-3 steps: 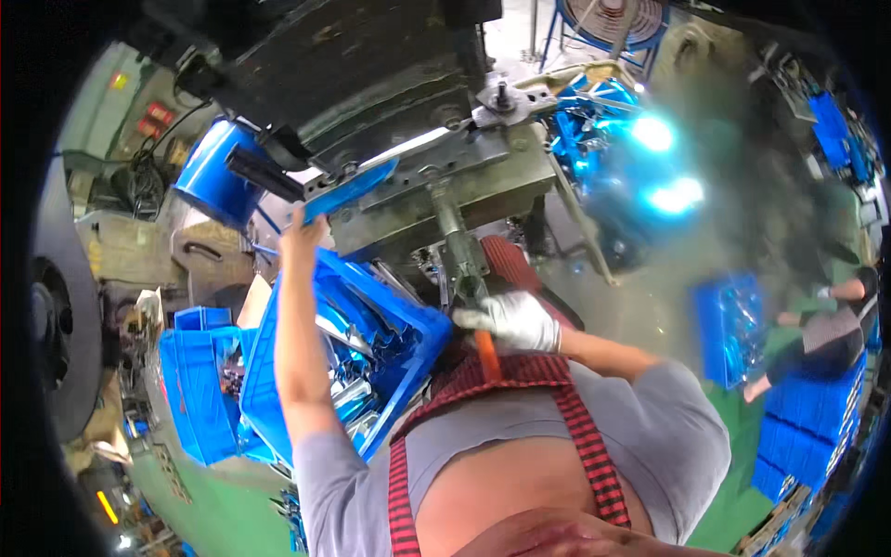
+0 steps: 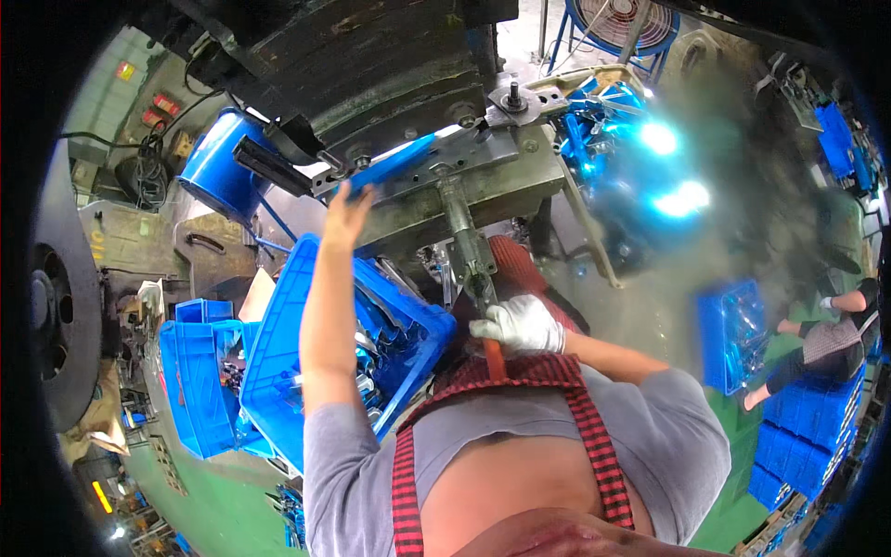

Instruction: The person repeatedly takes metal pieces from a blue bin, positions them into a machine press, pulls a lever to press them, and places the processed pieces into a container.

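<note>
My bare left hand (image 2: 347,215) is at the near end of a flat blue metal strip (image 2: 397,165), its fingers closed on it. The strip lies slantwise along the front of a dark press machine's die block (image 2: 501,190). In a white glove, my right hand (image 2: 525,325) is closed round a long metal tongs-like tool (image 2: 461,223) with an orange-red handle (image 2: 494,360). The tool's far end reaches the block's front; its jaws cannot be made out. Below my left forearm stands a blue crate (image 2: 418,339) holding shiny metal pieces.
A smaller blue crate (image 2: 190,385) stands at left, near a blue drum (image 2: 221,153). Blue-filmed pieces (image 2: 580,139) lie in a tray beyond the block's right end. A fan (image 2: 624,20) stands at the back. On the right, another person (image 2: 826,339) sits beside a crate (image 2: 729,339).
My left hand and the blue strip have moved right and slightly away along the die block. My right hand keeps its grip on the tongs-like tool. The whole view has shifted slightly.
</note>
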A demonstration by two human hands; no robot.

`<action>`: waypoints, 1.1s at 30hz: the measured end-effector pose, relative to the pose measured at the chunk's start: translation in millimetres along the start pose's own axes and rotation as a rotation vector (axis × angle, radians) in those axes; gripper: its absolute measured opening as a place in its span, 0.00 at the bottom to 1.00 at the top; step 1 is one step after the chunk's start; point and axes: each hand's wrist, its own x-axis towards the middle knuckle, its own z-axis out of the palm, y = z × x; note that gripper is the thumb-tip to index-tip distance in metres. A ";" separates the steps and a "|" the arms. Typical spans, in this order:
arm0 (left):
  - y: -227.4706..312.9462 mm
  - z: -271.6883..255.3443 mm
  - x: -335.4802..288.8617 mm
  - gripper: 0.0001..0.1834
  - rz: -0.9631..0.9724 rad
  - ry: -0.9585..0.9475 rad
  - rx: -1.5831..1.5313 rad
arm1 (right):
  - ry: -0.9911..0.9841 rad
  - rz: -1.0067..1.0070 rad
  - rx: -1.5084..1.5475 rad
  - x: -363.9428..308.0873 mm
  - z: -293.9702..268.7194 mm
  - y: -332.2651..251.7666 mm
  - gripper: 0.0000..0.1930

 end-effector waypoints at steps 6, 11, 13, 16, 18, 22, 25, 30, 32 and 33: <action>-26.5 68.8 -1.5 0.19 -0.251 -0.130 -0.067 | -0.013 -0.115 -0.020 22.4 -14.2 9.4 0.12; 37.3 15.8 -35.4 0.16 -0.045 -0.197 1.160 | 0.148 0.611 -0.013 95.0 -8.1 37.2 0.23; 65.0 5.5 -56.6 0.13 0.098 -0.268 1.352 | 0.217 0.711 -0.017 88.9 12.7 62.0 0.24; 110.1 -49.3 -90.2 0.12 0.069 -0.350 1.803 | 0.224 0.700 -0.075 85.5 29.2 72.3 0.25; 116.5 -63.4 -105.3 0.11 0.378 -0.641 2.303 | 0.194 0.739 -0.023 88.0 18.7 70.1 0.23; 113.9 -205.2 -117.5 0.33 0.341 -0.286 2.555 | 0.162 0.670 -0.007 100.0 23.8 58.7 0.22; 83.3 -196.5 -101.0 0.30 0.360 -0.268 2.428 | 0.193 0.665 0.303 88.6 19.5 78.3 0.23; 83.9 -185.4 -108.4 0.27 0.364 -0.241 2.540 | 0.201 0.783 1.002 87.6 -35.0 108.8 0.17; 85.0 -154.9 -101.9 0.28 0.541 -0.402 2.382 | 0.680 0.788 0.052 74.6 -1.3 213.6 0.15; 87.4 -169.9 -103.5 0.31 0.426 -0.454 2.424 | 0.573 0.908 0.004 95.5 -3.2 211.4 0.15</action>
